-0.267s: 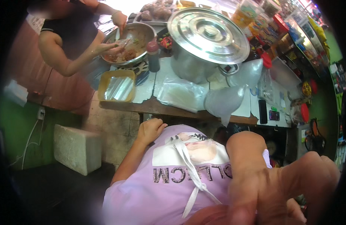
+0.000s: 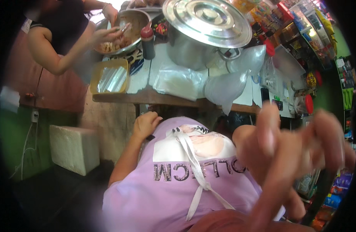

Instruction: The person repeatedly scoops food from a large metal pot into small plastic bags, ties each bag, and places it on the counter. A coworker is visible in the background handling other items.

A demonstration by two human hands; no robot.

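Note:
My left hand (image 2: 146, 124) rests at the side of the lilac shirt (image 2: 178, 154), just in front of the table edge. Its fingers are loosely curled and I see nothing in them. Close to the camera at the lower right, my right hand (image 2: 290, 154) is raised, large and blurred. Its fingers are spread apart and hold nothing. Past my hands, the table (image 2: 141, 83) bears a stack of clear plastic bags (image 2: 178, 83), a filled clear bag (image 2: 226, 87) and a big lidded metal pot (image 2: 189, 48).
At the far left a co-worker's hands (image 2: 106, 34) work over a metal bowl (image 2: 141, 23) of food. Nearby are a yellow tub (image 2: 125, 75) and a dark bottle (image 2: 148, 46). A white foam block (image 2: 73, 149) stands lower left. Stocked shelves (image 2: 301, 34) line the right.
My right hand has lifted and turned, its fingers spreading upward. The view has shifted, so the table and pot sit higher and further left. My left hand stays at the shirt's side.

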